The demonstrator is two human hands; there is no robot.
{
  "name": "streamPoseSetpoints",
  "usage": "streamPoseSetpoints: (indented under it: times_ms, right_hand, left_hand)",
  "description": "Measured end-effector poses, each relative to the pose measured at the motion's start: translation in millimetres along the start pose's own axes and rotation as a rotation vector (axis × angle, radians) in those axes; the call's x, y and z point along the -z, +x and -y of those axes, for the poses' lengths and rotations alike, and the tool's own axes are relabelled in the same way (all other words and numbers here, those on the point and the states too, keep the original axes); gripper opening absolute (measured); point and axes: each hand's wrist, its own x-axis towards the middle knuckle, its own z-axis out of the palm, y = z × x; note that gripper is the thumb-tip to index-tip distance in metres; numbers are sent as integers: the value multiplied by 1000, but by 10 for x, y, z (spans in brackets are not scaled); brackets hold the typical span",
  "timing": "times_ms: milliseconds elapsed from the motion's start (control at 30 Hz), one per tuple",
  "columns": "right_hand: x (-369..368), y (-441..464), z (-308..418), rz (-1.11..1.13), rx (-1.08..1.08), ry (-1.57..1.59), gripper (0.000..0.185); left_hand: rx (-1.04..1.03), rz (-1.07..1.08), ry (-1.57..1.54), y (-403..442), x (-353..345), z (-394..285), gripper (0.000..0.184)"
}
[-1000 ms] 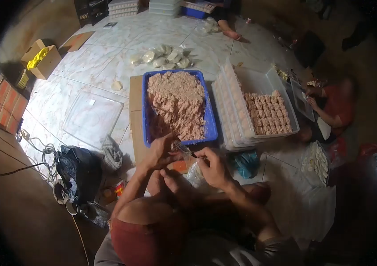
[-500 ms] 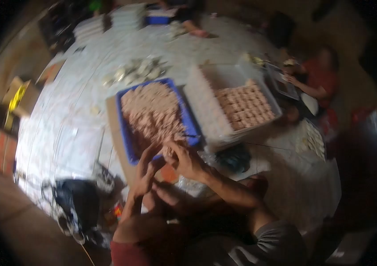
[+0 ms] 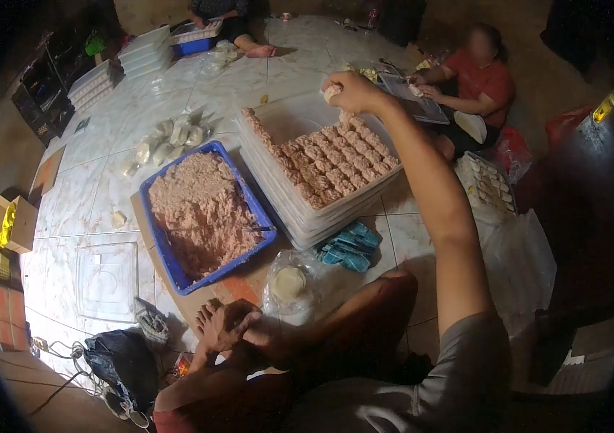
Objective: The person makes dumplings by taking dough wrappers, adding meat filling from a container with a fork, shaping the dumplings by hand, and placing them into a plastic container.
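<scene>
My right hand (image 3: 356,94) reaches over the far end of a clear plastic box (image 3: 285,123), fingers closed around a dumpling (image 3: 332,92). Rows of meat-coloured dumplings (image 3: 336,159) fill the near part of this box, which rests on a stack of similar ones. My left hand (image 3: 226,326) hangs low near my feet, fingers apart and holding nothing. Between it and the floor bags lies a blue tub (image 3: 170,270) of minced filling (image 3: 202,209). A dark utensil handle (image 3: 258,229) sticks out at the tub's right edge.
A bag of round wrappers (image 3: 289,283) and teal cloth (image 3: 350,247) lie near my knees. More wrapper packs (image 3: 170,141) are behind the tub. A co-worker in red (image 3: 480,79) sits at the right; another person (image 3: 224,18) sits at the back. A black bag (image 3: 123,361) stands lower left.
My right hand has moved from beside my left hand at the tub up and right over the box, with the dumpling. My left hand has dropped lower and opened. The view has turned right.
</scene>
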Motion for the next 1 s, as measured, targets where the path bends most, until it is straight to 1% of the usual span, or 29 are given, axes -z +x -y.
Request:
streamPoseSetpoints:
  times_ms: [33,67,100,133,167,200,267,300,367,400,433,467,500,567,600,667,700,767,800,867,900,967,1000]
  right_hand:
    - [-35,135,-55,64,-21,-110,43]
    - [-68,237,-124,125,-43,-221,43]
    - [-108,318,-196,126,-44,-220,43]
    - [-139,369,-196,197,-128,-233,42]
    - [-185,404,-194,271,-213,-246,40]
    - [-235,441,-188,279,-216,-245,40]
    - [-328,538,-219,396,-281,-349,40]
    - [-363,567,-239,403,-281,-349,40]
    - [-401,553,-206,503,-178,-595,38]
    - [-415,555,-178,512,-180,-591,38]
    - [-420,574,-152,523,-228,-603,38]
    - [-410,576,-128,531,-276,-616,39]
    - [-389,550,-112,532,-278,-614,39]
    - [-341,468,-82,449,-282,-612,41]
    - [-342,443,-91,444,-286,-612,41]
    - [-379,428,-157,283,-256,-670,40]
    - [-343,437,-195,279,-257,-670,40]
    - [-219,417,-217,258,-121,-259,39]
    - [-172,407,-216,256,-119,-264,39]
    - [-3,293,-10,-34,109,-231,32]
    - [60,184,110,-35,108,-232,32]
    - [103,-273,476,-183,283,-177,26]
    - [118,-558,637,-115,249,-91,30]
  left_hand:
    - [47,-16,59,-13,-28,-3,49]
    - [70,-3,47,2,-20,-1,53]
    - [93,11,35,16,-10,-4,57]
    - [116,24,24,35,13,-67,61]
    - [123,5,28,28,26,-81,58]
    - [131,-14,30,22,26,-79,55]
    - [143,-32,24,55,13,-47,52]
    - [138,-22,22,73,18,-26,49]
    - [141,-4,17,89,21,-17,47]
    - [118,-4,6,110,25,-17,47]
    - [94,-6,-5,126,28,-30,47]
    - [98,-3,-6,130,23,-59,47]
    - [112,-5,8,133,15,-102,47]
    - [121,-5,26,127,6,-110,47]
    - [111,-5,70,123,-10,-76,47]
    - [94,-9,119,134,0,-74,46]
    - [74,-31,127,127,1,-78,46]
    - [37,-75,138,100,-16,-99,44]
    - [17,-99,141,90,-32,-107,44]
    - [-6,-122,143,72,-46,-56,43]
    - [-51,-144,138,98,-49,74,40]
    - [-130,-171,132,93,-46,375,34]
    - [-60,-119,26,59,20,115,30]
